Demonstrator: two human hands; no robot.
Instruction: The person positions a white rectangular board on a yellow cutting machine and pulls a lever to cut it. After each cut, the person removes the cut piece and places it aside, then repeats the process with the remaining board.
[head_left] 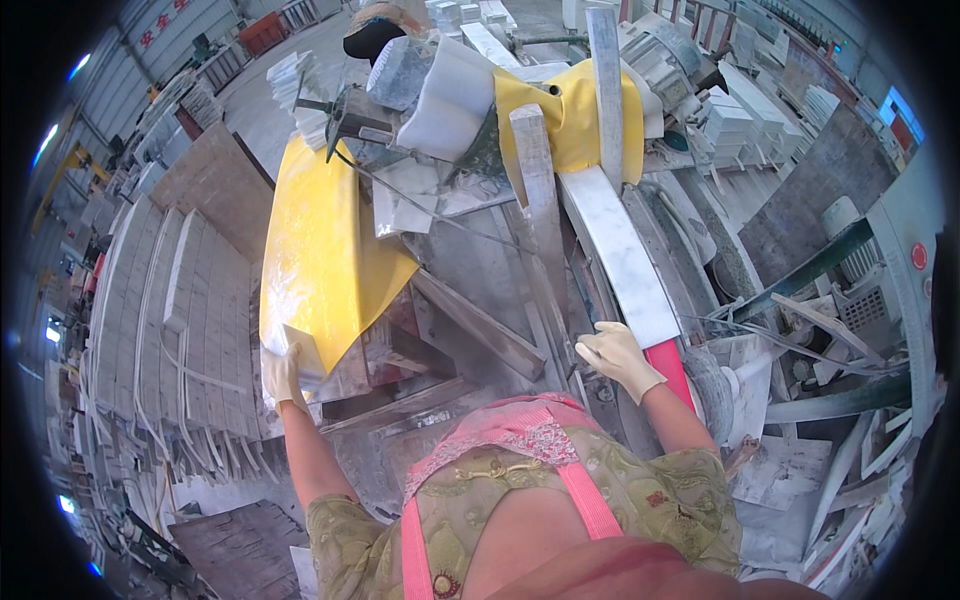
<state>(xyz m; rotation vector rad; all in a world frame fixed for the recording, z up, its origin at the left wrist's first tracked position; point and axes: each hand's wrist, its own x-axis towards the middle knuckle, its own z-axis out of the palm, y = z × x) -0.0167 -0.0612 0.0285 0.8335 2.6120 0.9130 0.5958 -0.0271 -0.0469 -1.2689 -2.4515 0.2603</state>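
hall: a large shed with a pale ribbed wall (180, 40) at upper left and grey floor (245, 70) before it.
surface: grey, dusty and wet in places, crossed at slants by grey beams (485, 325).
stacks: long pale slabs (210, 310) packed in rows at left; more pale blocks (735, 125) piled at upper right.
motor: a grey, ribbed motor (662, 55) at the top, right of the middle.
yellow covers: one glossy sheet (310, 245) slopes down at left; one drape (553, 105) hangs over the far end of the strip (622, 262), behind a grey post (606, 95).
person: a hat (388, 14) and dark head covering show at the top, beyond the sheet.
left hand (283, 376): gloved, grasping the white block (303, 346) at the sheet's lower end; the thumb lies along its near side, the other fingers are partly hidden.
right hand (622, 360): gloved, fingers part curled, just beside the near end of the white, grey-veined strip; whether they hold anything, one cannot tell.
red bar (669, 374): runs on from the strip's near end, right of that hand.
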